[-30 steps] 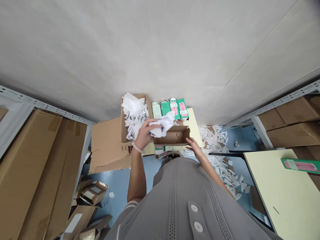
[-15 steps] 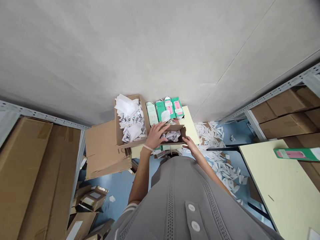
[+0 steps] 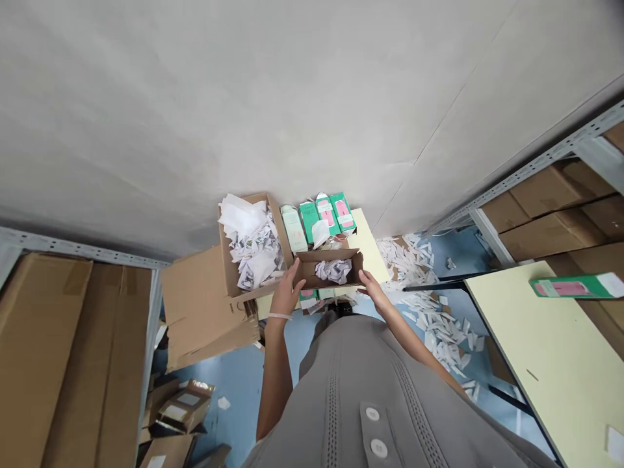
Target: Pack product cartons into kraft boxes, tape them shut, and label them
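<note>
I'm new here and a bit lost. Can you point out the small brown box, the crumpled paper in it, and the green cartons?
small brown box (image 3: 308, 281): head view, near wall.
crumpled paper (image 3: 333, 270): head view, middle of wad.
green cartons (image 3: 342, 212): head view, pink front panel.

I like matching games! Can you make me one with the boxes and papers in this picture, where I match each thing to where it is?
Things:
1. small brown box
2. crumpled white paper
3. green and pink boxes
4. white paper scraps

Places:
A. scattered on the blue floor
B. standing in a row against the wall
C. held between the left hand and right hand
D. lying inside the small brown box

Pairs: 1-C, 2-D, 3-B, 4-A
</note>
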The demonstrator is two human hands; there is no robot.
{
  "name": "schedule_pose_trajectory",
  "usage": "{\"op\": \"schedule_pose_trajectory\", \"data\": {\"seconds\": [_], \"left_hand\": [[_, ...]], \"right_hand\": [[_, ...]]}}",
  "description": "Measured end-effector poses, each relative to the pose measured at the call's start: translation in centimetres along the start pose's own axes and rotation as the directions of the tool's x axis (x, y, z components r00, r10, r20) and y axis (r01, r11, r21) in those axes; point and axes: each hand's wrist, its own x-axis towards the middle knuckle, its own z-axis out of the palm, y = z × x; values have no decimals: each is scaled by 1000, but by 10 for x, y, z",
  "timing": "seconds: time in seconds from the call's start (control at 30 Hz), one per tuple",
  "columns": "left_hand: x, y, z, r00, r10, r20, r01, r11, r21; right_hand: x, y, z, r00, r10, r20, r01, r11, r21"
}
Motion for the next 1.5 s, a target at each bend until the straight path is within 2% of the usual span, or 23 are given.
{"op": "schedule_pose_trajectory", "data": {"seconds": [0.17, 0.23, 0.37, 0.53, 0.63, 0.73, 0.83, 0.93, 1.03, 1.13, 1.2, 1.27, 1.37, 1.5], "left_hand": [[6, 15, -3, 992, -118, 43, 99, 944, 313], [10, 21, -3, 990, -134, 52, 103, 914, 392], [27, 36, 4, 991, -27, 132, -39, 878, 477], [50, 72, 32, 961, 187, 203, -265, 831, 488], [53, 101, 57, 931, 306, 200, -365, 818, 445], [48, 133, 93, 906, 386, 176, -424, 822, 380], [36, 170, 144, 898, 407, 170, -441, 834, 331], [22, 220, 206, 879, 439, 185, -475, 839, 265], [6, 283, 269, 802, 515, 303, -575, 802, 159], [-11, 345, 329, 668, 578, 468, -666, 745, 31], [-24, 379, 366, 587, 609, 533, -699, 713, -45], [-35, 403, 399, 512, 636, 577, -725, 681, -107], [-43, 427, 441, 402, 650, 645, -757, 633, -165], [-35, 449, 486, 266, 590, 762, -775, 601, -196]], "right_hand": [[-9, 13, 12, 996, -55, -63, 59, 996, 65], [-12, 20, 11, 991, -86, -99, 97, 989, 114], [-18, 33, -5, 979, -126, -158, 162, 956, 245], [-31, 43, -42, 966, -100, -240, 183, 917, 355], [-42, 49, -72, 944, -74, -322, 207, 893, 399], [-55, 60, -117, 919, -95, -384, 262, 872, 412], [-73, 78, -176, 885, -91, -456, 302, 858, 416], [-98, 103, -246, 834, -65, -548, 339, 845, 415], [-133, 131, -315, 743, 8, -669, 374, 824, 425], [-172, 158, -372, 623, 114, -774, 405, 799, 444], [-193, 175, -401, 536, 176, -826, 427, 787, 445], [-208, 191, -424, 454, 231, -861, 440, 782, 442], [-216, 214, -447, 354, 311, -882, 443, 775, 451], [-212, 236, -463, 278, 415, -866, 454, 738, 499]]}}
